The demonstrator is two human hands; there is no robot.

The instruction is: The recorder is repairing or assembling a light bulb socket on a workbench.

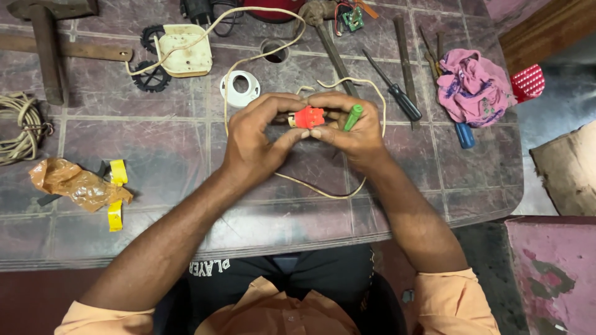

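Both hands meet over the middle of the table (155, 130), a worn top patterned like purple stone tiles. The left hand (251, 146) is curled, thumb and fingers pinched on the near end of a small red plug (308, 116). The right hand (351, 127) is closed too, fingertips on the plug's other side, and it also grips a green-handled screwdriver (353, 116) whose handle sticks up between the fingers. The plug is held in the air just above the table, between the two hands.

A cream cord (248, 59) loops around the hands and runs up to an off-white casing (185, 51) with black gear wheels (151, 79) beside it. It looks as though the cord enters the plug, though the fingers hide that joint.

As a judgement: the plug appears to be in one piece with the tool still in hand, so the fitting or screwing work seems to be under way rather than finished; whether its screw is tight cannot be told.

Nearby lie a white plastic ring (240, 87), a black-handled screwdriver (394, 87), a blue-handled tool (464, 134) and a pink rag (473, 87). On the left sit a crumpled orange wrapper (68, 182) with yellow tape (117, 195) and a coil of rope (22, 127). A small green circuit board (354, 18) rests at the far edge.
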